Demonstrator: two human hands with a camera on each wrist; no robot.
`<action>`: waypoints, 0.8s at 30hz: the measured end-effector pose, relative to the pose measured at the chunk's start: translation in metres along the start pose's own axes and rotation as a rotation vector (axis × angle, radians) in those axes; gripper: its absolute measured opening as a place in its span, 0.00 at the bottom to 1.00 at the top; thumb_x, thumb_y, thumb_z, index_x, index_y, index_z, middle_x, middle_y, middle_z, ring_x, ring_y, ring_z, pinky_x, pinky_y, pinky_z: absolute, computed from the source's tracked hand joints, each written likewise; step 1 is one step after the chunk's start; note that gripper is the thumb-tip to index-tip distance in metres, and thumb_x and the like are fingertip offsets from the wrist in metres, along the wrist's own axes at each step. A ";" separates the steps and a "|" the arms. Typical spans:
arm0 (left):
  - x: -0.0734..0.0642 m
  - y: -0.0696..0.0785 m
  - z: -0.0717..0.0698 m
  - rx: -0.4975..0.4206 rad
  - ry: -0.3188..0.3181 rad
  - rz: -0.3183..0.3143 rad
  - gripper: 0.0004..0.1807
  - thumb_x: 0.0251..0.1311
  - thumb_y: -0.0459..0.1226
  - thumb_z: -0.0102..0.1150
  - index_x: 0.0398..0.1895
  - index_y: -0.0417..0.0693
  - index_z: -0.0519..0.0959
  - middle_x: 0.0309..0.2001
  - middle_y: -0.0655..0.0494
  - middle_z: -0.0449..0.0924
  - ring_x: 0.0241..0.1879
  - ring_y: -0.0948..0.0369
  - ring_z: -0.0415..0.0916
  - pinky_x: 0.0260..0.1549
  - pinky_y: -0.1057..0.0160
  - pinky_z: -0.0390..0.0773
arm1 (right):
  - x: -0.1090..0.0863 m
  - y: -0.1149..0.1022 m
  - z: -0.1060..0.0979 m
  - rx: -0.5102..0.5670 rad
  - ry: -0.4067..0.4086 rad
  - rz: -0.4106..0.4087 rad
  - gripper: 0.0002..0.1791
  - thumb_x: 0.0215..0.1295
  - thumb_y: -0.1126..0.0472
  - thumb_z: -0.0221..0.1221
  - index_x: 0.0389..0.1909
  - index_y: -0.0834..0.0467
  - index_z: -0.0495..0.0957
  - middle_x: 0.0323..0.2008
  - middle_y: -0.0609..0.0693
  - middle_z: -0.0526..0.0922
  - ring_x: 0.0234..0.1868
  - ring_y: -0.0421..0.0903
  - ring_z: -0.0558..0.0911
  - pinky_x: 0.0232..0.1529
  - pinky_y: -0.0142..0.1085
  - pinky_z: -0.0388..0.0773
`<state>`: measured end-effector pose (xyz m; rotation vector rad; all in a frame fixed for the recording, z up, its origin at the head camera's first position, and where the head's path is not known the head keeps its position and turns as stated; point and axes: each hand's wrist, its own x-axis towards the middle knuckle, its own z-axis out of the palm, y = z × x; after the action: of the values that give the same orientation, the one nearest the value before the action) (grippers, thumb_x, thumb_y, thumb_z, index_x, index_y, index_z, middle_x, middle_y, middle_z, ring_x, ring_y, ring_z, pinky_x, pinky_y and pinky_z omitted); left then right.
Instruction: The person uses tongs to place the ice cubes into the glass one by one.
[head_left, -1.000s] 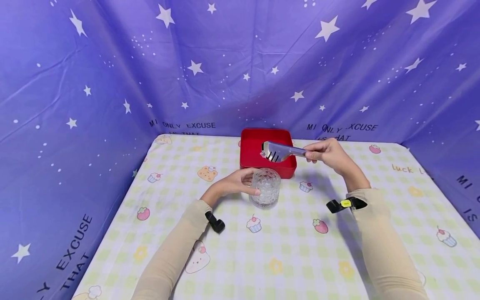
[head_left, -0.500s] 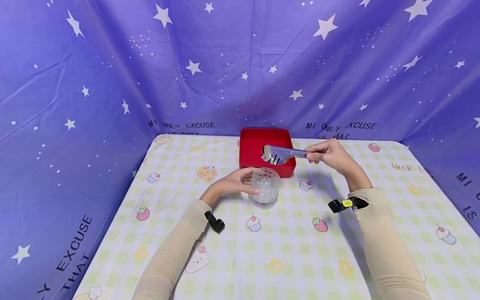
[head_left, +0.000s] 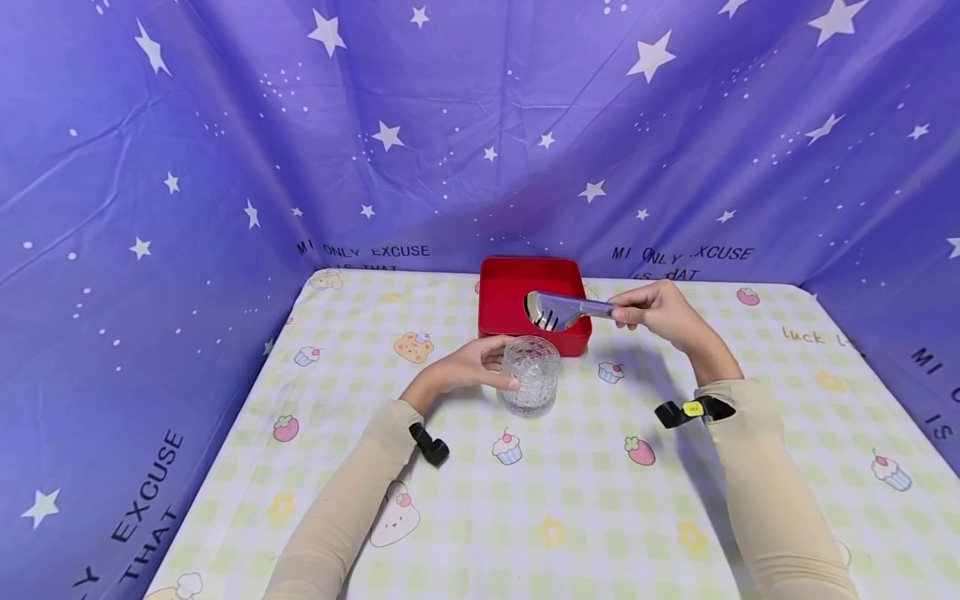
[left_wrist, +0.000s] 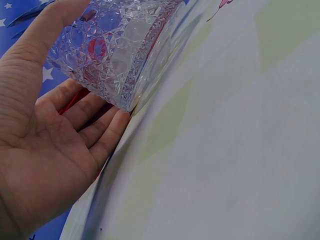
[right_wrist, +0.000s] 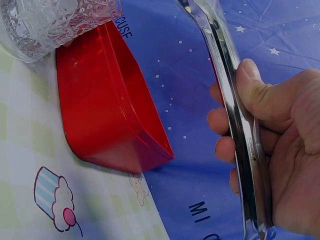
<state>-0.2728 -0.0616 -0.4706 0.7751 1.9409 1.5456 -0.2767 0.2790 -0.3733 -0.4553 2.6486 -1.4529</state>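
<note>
My left hand holds a clear cut-glass tumbler that stands upright on the tablecloth, thumb on the near side and fingers round the far side. The left wrist view shows the faceted glass between thumb and fingers. Clear lumps seem to lie inside it; their kind is hard to make out. My right hand grips metal tongs by the handle, thumb against curled fingers. Their slotted head hangs above the tumbler's far side, in front of the red box, and nothing shows at its tips.
The red open-topped box stands just behind the tumbler, near the table's back edge. A checked tablecloth with printed cupcakes and strawberries covers the table. Blue star-patterned curtains close off the back and both sides.
The tongs' head has dipped slightly towards the tumbler. A small clear piece seen at its tips earlier no longer shows there. My left hand keeps its hold on the tumbler.
</note>
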 end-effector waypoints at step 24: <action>-0.001 0.001 0.000 -0.008 0.004 -0.011 0.41 0.59 0.33 0.70 0.75 0.46 0.65 0.71 0.49 0.71 0.72 0.52 0.68 0.73 0.56 0.70 | 0.002 -0.001 0.007 0.025 0.009 -0.034 0.15 0.67 0.70 0.64 0.50 0.77 0.81 0.20 0.36 0.84 0.24 0.36 0.78 0.24 0.29 0.74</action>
<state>-0.2720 -0.0626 -0.4695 0.7572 1.9373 1.5489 -0.2771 0.2726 -0.3764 -0.4955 2.6393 -1.4998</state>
